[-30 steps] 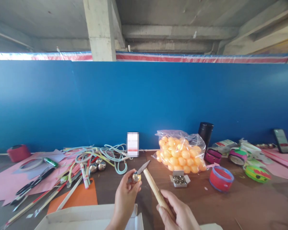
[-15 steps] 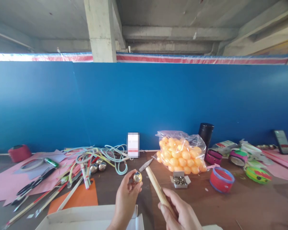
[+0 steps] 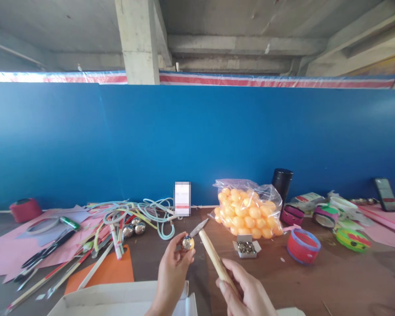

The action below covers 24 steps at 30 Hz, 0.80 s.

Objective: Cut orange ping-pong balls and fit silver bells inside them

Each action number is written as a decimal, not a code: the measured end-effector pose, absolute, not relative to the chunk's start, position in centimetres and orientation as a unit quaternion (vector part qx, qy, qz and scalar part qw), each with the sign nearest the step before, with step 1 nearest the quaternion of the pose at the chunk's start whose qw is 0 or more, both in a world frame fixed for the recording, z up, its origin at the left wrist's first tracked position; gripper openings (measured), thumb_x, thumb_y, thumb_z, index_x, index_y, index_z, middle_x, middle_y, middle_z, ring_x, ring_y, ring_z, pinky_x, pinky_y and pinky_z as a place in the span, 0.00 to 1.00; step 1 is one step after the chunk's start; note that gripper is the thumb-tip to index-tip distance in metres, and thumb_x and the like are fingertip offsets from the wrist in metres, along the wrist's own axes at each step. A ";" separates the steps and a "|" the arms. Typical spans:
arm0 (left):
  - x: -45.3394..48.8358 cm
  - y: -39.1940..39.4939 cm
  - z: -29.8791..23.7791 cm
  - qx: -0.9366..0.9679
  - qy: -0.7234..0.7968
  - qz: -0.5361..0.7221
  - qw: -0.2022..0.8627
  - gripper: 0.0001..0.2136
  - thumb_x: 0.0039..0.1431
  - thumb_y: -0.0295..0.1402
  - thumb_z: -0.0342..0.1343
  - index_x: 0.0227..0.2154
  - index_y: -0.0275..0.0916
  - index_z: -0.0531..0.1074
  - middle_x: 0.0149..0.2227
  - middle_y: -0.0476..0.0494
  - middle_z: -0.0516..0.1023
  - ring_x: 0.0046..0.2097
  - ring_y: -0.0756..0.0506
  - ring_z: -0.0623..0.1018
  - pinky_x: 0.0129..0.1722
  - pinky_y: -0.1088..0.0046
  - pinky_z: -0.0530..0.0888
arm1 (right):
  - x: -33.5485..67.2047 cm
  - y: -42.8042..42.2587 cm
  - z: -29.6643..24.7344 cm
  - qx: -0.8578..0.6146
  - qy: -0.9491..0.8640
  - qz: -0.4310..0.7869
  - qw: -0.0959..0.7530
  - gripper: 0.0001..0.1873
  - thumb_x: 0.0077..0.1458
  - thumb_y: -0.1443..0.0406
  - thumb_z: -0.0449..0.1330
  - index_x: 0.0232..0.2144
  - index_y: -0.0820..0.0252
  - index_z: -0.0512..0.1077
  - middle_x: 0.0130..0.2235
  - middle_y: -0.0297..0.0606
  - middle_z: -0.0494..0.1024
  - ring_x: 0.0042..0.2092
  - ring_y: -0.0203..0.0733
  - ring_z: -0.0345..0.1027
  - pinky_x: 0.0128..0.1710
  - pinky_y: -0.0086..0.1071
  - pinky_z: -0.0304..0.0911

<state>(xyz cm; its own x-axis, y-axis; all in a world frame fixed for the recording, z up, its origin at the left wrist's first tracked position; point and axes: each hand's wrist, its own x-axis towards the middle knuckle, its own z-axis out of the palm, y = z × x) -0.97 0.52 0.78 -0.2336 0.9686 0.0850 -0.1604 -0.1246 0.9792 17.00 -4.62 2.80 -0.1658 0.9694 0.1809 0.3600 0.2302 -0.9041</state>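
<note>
Clutter rings a brown table [image 3: 316,281]. Low at its middle, the left hand [image 3: 173,274] pinches a small shiny ball [image 3: 187,242] between closed fingertips, held above the tabletop. At four o'clock from the ball, the right hand [image 3: 246,292] is wrapped tight round the wooden handle of a hammer [image 3: 213,259]. The hammer slants up toward eleven o'clock, so its metal head sits just beside the ball; whether they touch I cannot tell. A bag of orange balls [image 3: 246,213] lies at two o'clock, a little box of metal bits [image 3: 246,247] at three, two more shiny balls [image 3: 134,229] at ten, and an open white carton [image 3: 118,300] at eight.
</note>
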 end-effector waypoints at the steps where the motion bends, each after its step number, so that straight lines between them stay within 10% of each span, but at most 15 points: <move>1: -1.0 0.5 0.7 0.419 0.482 0.621 0.455 0.24 0.46 0.37 0.61 0.47 0.39 0.65 0.41 0.41 0.78 0.38 0.43 0.80 0.36 0.68 0.77 | 17.0 -4.6 3.0 -0.499 -0.664 0.372 0.415 0.27 0.54 0.48 0.49 0.47 0.61 0.66 0.24 0.34 0.71 0.18 0.35 0.64 0.18 0.25 0.62; 24: -0.9 0.4 0.9 0.420 0.480 0.623 0.453 0.22 0.45 0.37 0.62 0.45 0.39 0.67 0.39 0.42 0.78 0.39 0.42 0.79 0.36 0.69 0.77 | 16.8 -4.9 4.2 -0.524 -0.624 0.393 0.427 0.27 0.53 0.48 0.51 0.47 0.60 0.65 0.26 0.33 0.73 0.18 0.34 0.66 0.14 0.23 0.56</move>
<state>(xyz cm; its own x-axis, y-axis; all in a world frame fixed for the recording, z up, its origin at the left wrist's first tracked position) -0.87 0.40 0.87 -0.2371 0.9674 0.0891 -0.1616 -0.1297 0.9783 16.79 -4.92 4.15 -0.0859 0.9890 0.1207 0.3185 0.1421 -0.9372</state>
